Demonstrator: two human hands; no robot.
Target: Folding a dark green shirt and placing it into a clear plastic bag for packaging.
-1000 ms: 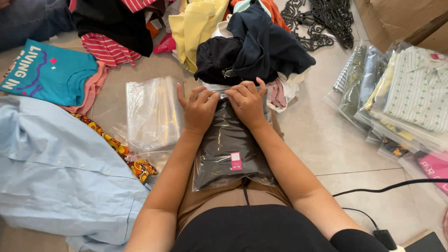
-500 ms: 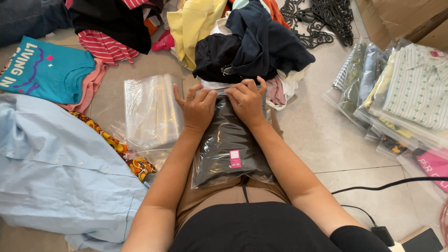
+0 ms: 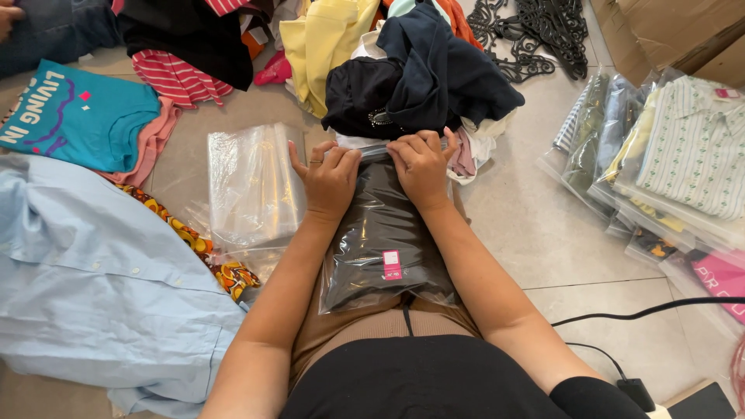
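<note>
A clear plastic bag [image 3: 384,240] with a dark folded garment inside lies on my lap, a small pink tag on its lower part. My left hand [image 3: 330,182] and my right hand [image 3: 421,167] press side by side on the bag's far end, fingers curled over its top flap. A ring shows on my left hand. A stack of empty clear bags [image 3: 250,186] lies just left of my left hand.
A heap of clothes [image 3: 403,70] lies beyond the bag. A light blue shirt [image 3: 93,287] and a teal shirt [image 3: 74,116] lie left. Bagged shirts [image 3: 667,155] are stacked right, black hangers [image 3: 535,35] behind them. A black cable [image 3: 644,310] runs at right.
Both hands stay on the bag's far end and have shifted only slightly, fingers pressing along the flap. The bag has not moved.
</note>
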